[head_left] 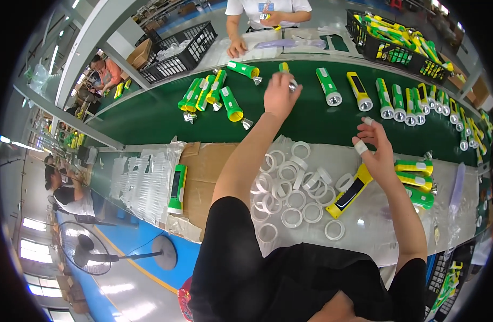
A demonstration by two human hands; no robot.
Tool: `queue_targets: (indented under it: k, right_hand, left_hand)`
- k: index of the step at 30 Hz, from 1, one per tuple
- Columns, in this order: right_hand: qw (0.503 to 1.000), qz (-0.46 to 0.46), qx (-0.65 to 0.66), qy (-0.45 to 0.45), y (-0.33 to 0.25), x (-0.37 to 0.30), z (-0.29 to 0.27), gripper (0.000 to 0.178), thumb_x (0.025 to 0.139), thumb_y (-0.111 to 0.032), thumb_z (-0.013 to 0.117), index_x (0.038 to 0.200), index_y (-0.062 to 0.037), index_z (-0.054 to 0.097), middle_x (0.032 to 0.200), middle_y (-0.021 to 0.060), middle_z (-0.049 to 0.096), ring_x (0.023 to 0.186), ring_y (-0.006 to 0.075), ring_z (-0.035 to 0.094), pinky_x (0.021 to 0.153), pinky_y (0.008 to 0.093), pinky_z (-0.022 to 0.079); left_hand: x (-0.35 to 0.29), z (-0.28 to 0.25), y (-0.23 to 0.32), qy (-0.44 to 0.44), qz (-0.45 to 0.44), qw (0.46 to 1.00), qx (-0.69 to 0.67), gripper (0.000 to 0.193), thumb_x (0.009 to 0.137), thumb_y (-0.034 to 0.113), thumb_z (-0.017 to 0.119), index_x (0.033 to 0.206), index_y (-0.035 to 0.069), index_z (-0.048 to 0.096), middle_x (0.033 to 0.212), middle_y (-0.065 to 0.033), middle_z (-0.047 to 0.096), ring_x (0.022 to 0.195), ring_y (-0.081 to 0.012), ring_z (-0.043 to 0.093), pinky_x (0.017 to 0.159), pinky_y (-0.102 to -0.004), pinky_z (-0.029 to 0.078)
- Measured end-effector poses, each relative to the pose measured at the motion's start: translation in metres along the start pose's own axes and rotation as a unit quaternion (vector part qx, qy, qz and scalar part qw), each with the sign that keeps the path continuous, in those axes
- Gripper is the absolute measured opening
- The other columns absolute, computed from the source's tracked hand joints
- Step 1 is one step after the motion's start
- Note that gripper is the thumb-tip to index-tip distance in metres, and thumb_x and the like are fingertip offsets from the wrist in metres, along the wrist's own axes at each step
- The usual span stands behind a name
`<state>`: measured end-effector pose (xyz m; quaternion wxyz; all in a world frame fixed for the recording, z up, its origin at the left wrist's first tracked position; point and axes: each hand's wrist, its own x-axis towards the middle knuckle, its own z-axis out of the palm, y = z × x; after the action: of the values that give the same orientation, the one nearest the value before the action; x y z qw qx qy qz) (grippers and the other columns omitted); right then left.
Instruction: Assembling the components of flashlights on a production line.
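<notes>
My left hand (pixel 278 94) reaches out over the green conveyor belt (pixel 150 115) and closes on a green and yellow flashlight (pixel 285 70) with a silver head. My right hand (pixel 376 153) hovers above the white work surface with fingers spread; two fingers wear white tape. It holds nothing. Just under it lies a yellow flashlight body (pixel 349 192). A pile of white plastic rings (pixel 289 185) covers the surface between my arms.
Several green and yellow flashlights (pixel 402 104) lie along the belt. More flashlights (pixel 415 180) are stacked at my right. A cardboard sheet (pixel 203 172) with a green flashlight (pixel 177 188) lies left. Black crates (pixel 182 51) and a person's hand (pixel 237 47) are across the belt.
</notes>
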<state>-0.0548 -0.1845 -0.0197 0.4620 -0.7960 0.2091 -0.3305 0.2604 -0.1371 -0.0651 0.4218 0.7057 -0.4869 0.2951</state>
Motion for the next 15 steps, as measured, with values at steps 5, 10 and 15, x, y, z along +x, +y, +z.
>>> queue_targets:
  k: [5, 10, 15]
  right_hand:
    - [0.998, 0.003, -0.063, 0.031, 0.018, -0.019, -0.027, 0.049, 0.087, 0.002, 0.061, 0.132, -0.0042, 0.046, 0.115, 0.0097, 0.06, 0.1, 0.0155, 0.06, 0.091, 0.0307, 0.048]
    - [0.999, 0.02, -0.026, 0.021, 0.024, -0.029, -0.029, 0.047, 0.086, 0.003, 0.061, 0.131, -0.0036, 0.047, 0.114, 0.0098, 0.06, 0.099, 0.0149, 0.061, 0.091, 0.0298, 0.048]
    - [0.992, -0.091, -0.052, -0.067, -0.03, -0.023, -0.003, 0.036, 0.084, 0.003, 0.064, 0.118, -0.0024, 0.054, 0.114, 0.0105, 0.06, 0.098, 0.0186, 0.061, 0.088, 0.0302, 0.048]
  left_hand:
    - [-0.007, -0.012, -0.051, -0.074, 0.014, 0.991, 0.108, 0.045, 0.079, 0.041, 0.074, 0.11, 0.01, 0.064, 0.113, -0.0177, 0.06, 0.103, -0.0358, 0.061, 0.086, -0.0435, 0.051]
    - [-0.016, -0.067, -0.093, -0.235, -0.31, 0.858, 0.336, 0.087, 0.076, 0.057, 0.07, 0.141, 0.012, 0.034, 0.112, -0.0184, 0.062, 0.105, -0.035, 0.061, 0.088, -0.0441, 0.051]
    - [-0.023, -0.075, -0.11, -0.106, -0.419, 0.899, 0.071, 0.064, 0.078, 0.05, 0.065, 0.123, 0.006, 0.054, 0.112, -0.0223, 0.065, 0.102, -0.0362, 0.064, 0.09, -0.0427, 0.049]
